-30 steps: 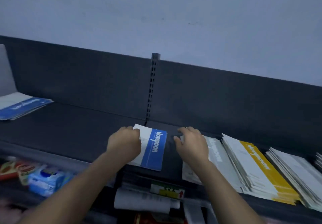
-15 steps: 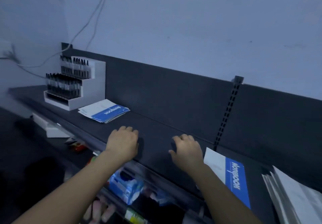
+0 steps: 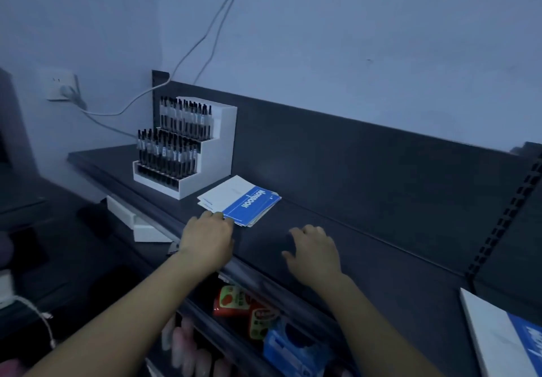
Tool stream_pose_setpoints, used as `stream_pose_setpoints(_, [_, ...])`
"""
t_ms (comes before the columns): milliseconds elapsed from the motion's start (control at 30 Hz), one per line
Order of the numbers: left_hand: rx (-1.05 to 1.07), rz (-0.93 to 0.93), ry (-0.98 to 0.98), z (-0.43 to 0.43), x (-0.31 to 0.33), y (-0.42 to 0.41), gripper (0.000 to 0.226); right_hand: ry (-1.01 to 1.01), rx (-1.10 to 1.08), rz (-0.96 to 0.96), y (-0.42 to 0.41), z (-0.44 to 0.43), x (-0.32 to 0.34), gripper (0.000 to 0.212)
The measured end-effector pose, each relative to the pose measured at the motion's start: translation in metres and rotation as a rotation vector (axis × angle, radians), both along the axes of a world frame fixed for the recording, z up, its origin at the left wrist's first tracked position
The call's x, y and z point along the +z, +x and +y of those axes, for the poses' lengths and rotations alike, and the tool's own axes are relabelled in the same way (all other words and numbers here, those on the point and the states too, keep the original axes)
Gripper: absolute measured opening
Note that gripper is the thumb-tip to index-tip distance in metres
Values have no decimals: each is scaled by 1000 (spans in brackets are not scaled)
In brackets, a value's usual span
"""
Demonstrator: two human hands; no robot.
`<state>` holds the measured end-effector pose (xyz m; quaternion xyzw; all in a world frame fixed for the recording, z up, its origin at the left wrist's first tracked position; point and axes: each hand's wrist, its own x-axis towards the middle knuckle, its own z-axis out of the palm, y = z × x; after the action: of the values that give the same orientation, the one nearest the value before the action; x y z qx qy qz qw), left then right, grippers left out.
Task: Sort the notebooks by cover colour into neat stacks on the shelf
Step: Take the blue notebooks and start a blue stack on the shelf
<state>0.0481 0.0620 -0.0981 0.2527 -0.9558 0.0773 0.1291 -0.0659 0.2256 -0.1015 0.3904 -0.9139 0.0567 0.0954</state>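
A small, slightly fanned stack of blue-and-white notebooks (image 3: 239,200) lies on the dark shelf (image 3: 366,247) beside the pen display. My left hand (image 3: 206,237) reaches its fingertips to the stack's near corner and touches it; whether the fingers grip it is hidden. My right hand (image 3: 313,252) hovers or rests over the bare shelf to the right of the stack, fingers loosely curled, holding nothing. Another blue-and-white notebook (image 3: 504,338) lies at the lower right edge, cut off by the frame.
A white stepped display of black pens (image 3: 184,148) stands left of the stack. A dark back panel (image 3: 381,156) runs behind the shelf. Below the shelf's front edge sit packets (image 3: 234,302) and a blue pack (image 3: 293,347). A cable (image 3: 187,54) hangs on the wall.
My view has swung left along the shelf. Both hands left the single blue notebook, which now lies at the right, and my left hand has reached the blue stack by the pens.
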Motion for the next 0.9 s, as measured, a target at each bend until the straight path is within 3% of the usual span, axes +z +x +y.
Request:
stream_pose_setpoints(233, [35, 0, 36, -68, -9, -23, 33, 5, 35, -63, -26, -73, -10, 48])
stream_pose_setpoints(500, [52, -6, 101, -143, -21, -74, 29, -49, 47, -177, -74, -144, -20, 33])
stream_pose_setpoints(767, [79, 89, 500, -177, -34, -114, 32, 54, 40, -168, -96, -181, -29, 38])
stream_pose_setpoints(900, [103, 167, 616, -191, -32, -127, 35, -11, 42, -242, -99, -189, -27, 42])
